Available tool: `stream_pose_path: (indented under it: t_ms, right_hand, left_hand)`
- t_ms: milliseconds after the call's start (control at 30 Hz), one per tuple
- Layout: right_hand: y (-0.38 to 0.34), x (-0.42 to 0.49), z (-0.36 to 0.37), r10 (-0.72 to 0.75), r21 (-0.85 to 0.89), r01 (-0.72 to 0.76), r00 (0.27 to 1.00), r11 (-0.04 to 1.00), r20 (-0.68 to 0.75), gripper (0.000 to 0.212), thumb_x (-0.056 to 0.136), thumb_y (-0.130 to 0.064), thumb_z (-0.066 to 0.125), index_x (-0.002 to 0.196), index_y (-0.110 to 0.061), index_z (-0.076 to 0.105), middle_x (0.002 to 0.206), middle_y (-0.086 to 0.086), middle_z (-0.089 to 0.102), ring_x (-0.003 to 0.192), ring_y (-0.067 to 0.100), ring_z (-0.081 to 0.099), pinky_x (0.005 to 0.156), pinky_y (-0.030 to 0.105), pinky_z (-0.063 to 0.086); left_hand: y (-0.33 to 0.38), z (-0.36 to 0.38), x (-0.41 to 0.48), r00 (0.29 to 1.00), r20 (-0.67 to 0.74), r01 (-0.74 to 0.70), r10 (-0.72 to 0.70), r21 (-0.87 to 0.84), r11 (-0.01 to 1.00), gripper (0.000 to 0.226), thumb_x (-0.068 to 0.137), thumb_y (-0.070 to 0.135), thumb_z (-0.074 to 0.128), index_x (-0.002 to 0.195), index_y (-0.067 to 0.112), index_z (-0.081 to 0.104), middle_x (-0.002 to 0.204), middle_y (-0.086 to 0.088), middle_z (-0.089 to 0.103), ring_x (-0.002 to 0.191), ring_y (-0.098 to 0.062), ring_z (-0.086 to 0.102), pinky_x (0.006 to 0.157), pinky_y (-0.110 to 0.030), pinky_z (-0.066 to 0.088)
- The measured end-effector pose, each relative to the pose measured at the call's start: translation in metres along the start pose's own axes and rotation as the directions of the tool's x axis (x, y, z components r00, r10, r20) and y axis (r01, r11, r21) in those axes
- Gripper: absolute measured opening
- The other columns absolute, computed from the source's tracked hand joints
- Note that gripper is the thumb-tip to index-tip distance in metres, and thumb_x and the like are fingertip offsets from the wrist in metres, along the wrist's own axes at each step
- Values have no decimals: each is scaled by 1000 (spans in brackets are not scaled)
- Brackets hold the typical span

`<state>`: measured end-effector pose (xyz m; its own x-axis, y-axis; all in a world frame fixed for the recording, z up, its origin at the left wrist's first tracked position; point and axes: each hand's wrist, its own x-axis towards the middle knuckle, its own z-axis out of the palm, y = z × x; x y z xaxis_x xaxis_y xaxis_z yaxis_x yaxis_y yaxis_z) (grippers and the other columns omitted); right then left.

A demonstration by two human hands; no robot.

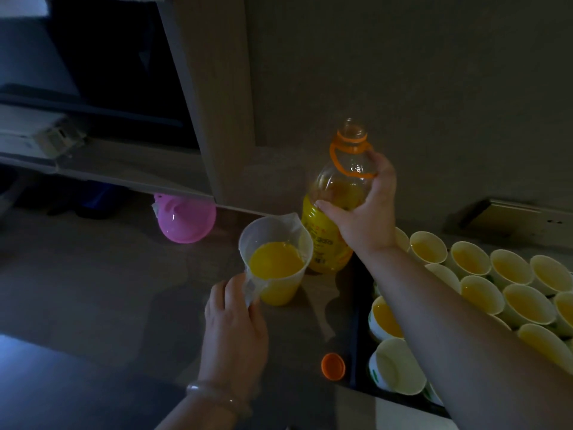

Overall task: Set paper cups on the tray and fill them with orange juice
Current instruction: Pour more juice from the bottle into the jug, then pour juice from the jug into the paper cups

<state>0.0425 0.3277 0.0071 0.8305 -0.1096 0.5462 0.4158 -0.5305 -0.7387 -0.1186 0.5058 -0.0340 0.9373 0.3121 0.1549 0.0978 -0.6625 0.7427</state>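
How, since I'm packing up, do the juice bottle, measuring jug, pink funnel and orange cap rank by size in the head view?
1. juice bottle
2. measuring jug
3. pink funnel, farther, partly hidden, so unsure
4. orange cap

Pink funnel (186,220) on its side on dark counter (93,274), just below wood-grain cabinet panel (204,103). Dim light.

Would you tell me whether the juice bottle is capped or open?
Open: the juice bottle shows a bare neck, and an orange cap lies on the counter.
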Motion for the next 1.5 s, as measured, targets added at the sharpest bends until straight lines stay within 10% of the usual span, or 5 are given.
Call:
stream_pose_path:
  t_ms: [533, 767, 900, 1067, 1500]
  right_hand:
    - [-6, -23, -9, 108, -38, -106, 993, 994, 46, 114, 69, -43, 82, 148, -29, 1, 160, 13, 7, 148, 26, 8, 112, 29, 16]
    - [-60, -95, -37, 325, 144, -318, 946, 937, -23, 30, 86, -33, 67, 112, -22, 55, 102, -14, 58, 93, -4, 56, 74, 9, 46]
    - [-69, -122, -25, 627, 54, -703, 665, 709, 405, 37, 83, -56, 61, 80, -19, 61, 70, -3, 59, 69, 5, 56, 60, 16, 41]
    - [-68, -135, -5, 767, 20, -855, 474, 518, 433, 38, 82, -54, 63, 72, -18, 63, 65, -7, 59, 70, 10, 58, 62, 22, 38]
    - [-71, -151, -7, 623, 322, -708, 706, 629, 337, 41, 90, -33, 64, 57, -11, 53, 50, -11, 52, 52, -6, 50, 57, 4, 37]
  left_hand:
    - [-7, 5, -4, 987, 25, -155, 157, -63, 986, 30, 82, 27, 70, 106, 28, 52, 100, 18, 49, 97, 4, 50, 69, -5, 45]
    - [-4, 11, -16, 971, 64, -214, 232, -216, 953, 32, 81, 38, 54, 108, 21, 55, 101, 11, 55, 92, 5, 57, 68, -4, 45]
    - [-12, 13, -23, 946, 64, -299, 317, -200, 933, 36, 83, 24, 45, 113, 13, 61, 107, 12, 57, 89, 2, 59, 73, -8, 47]
    - [-23, 11, -18, 922, 81, -361, 378, -166, 918, 36, 83, 21, 46, 111, 12, 67, 110, 7, 63, 98, -6, 62, 79, -26, 52]
    - [-22, 0, -13, 912, -19, -408, 410, -151, 900, 27, 85, 14, 48, 101, 11, 70, 92, 11, 63, 86, 3, 59, 75, -12, 48]
